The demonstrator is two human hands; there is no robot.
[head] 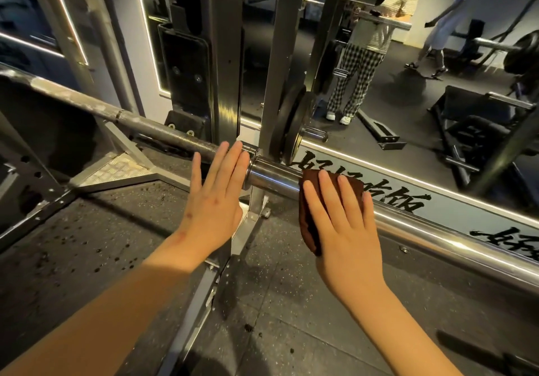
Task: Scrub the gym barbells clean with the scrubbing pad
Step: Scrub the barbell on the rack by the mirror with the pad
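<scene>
Two forearms (122, 302) reach in. The right grip (347, 229), fingers straight, presses the pad (307, 229) flat on the barbell (271, 178) sleeve near the collar. The left grip (213, 206), flat and holding nothing, rests against the shaft by the rack (271, 84) upright. Better to wrap the pad round the sleeve and press firmly along it, or only the top gets scrubbed. One pad, one barbell in hand.

We see a dark brown scrubbing pad (309, 224) against the silver barbell (272, 177), speckled grey floor (291, 302) below, black lettering (408, 203) on a white strip (466, 215) beyond.
</scene>
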